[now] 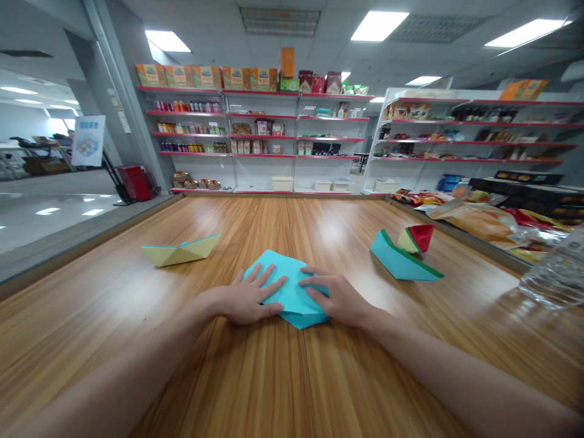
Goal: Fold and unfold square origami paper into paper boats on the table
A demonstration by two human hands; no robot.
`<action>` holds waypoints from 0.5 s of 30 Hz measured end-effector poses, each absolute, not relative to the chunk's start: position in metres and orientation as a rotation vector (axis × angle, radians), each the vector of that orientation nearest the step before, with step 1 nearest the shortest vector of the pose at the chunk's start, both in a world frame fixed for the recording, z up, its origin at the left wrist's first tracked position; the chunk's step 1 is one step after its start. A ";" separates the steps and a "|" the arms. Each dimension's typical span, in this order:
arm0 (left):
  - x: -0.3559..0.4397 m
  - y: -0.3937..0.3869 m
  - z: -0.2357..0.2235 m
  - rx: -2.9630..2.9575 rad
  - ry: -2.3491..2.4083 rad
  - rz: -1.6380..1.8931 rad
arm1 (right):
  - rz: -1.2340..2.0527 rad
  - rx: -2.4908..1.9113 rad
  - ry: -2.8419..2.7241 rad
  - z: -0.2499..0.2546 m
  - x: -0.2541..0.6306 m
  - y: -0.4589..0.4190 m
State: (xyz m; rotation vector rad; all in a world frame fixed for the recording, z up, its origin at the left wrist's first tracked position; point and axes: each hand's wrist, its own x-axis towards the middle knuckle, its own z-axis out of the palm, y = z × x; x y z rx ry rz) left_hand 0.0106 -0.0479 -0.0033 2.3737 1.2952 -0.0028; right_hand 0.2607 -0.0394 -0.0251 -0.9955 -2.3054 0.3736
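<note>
A folded sheet of light blue paper (pixel 289 281) lies on the wooden table between my hands, its near edge showing a second layer. My left hand (pixel 250 298) rests on its left side, palm down with fingers spread. On the right side, my right hand (pixel 335 295) touches the paper with its fingers stretched apart and slightly bent. Farther left stands a yellow paper boat (pixel 185 252) with a blue rim. To the right are a blue paper boat (pixel 401 260) with a green rim and, behind it, a red and yellow folded paper piece (pixel 416 238).
A clear plastic bottle (pixel 559 271) lies or stands at the right edge, partly cut off. Snack packets (pixel 483 222) and black boxes (pixel 529 193) are heaped beyond the table's right rim. Stocked shelves (pixel 262 137) line the back, and a red box (pixel 135 182) stands at left.
</note>
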 end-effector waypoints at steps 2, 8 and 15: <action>0.003 -0.040 -0.009 2.400 1.240 0.054 | 0.583 -0.827 -2.359 -0.021 0.262 -0.040; -0.005 -0.030 -0.018 2.441 1.286 0.134 | 0.731 -0.568 -2.440 -0.015 0.266 -0.041; -0.004 -0.032 -0.015 2.495 1.290 0.133 | 0.566 -0.608 -2.493 -0.019 0.258 -0.045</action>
